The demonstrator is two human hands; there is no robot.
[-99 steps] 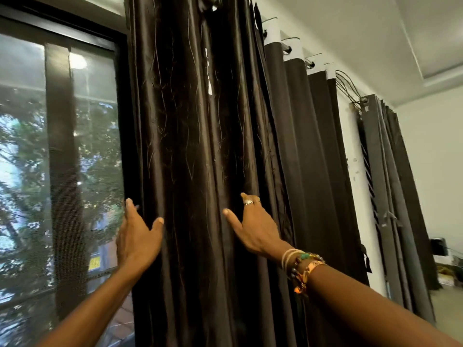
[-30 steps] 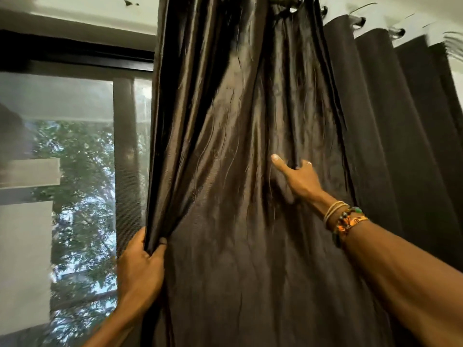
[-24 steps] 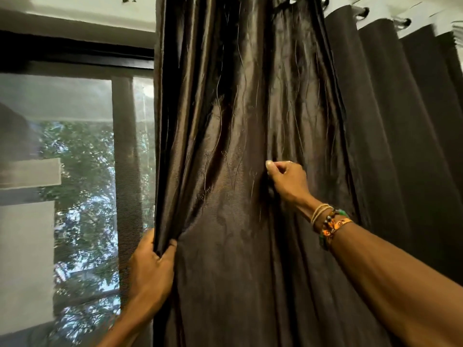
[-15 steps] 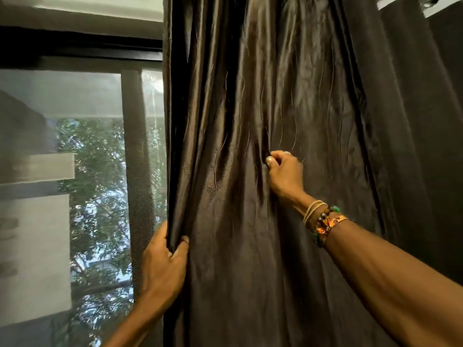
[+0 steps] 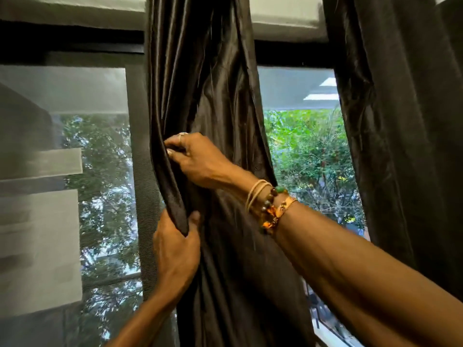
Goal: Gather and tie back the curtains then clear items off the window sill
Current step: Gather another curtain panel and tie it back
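The shiny dark curtain [image 5: 213, 96] is now hanging as a narrow bunched column down the centre of the frame, where half a second ago it was spreading flat across the whole middle and right. The right hand [image 5: 198, 161] has been dragging its pinch of fabric leftward and is now sitting just above the left hand [image 5: 175, 256], close to the curtain's left edge. That sweep is uncovering a strip of window [image 5: 308, 151] with green foliage at centre right, between this curtain and a 2nd, duller curtain [image 5: 390, 121] filling the right side. The right hand is pinching a fold between curled fingers and thumb; the left hand is wrapping tightly round the rolled left edge at lower centre. I judge the gathering of this 1 panel to be nearly done, with the tying likely coming next. No tie-back, cord or hook is showing anywhere, so what will be holding the bundle is unclear. The window sill and anything on it are lying below the bottom edge, out of sight. The curtain rod is cut off at the top, and the left fingertips are buried in the fabric.
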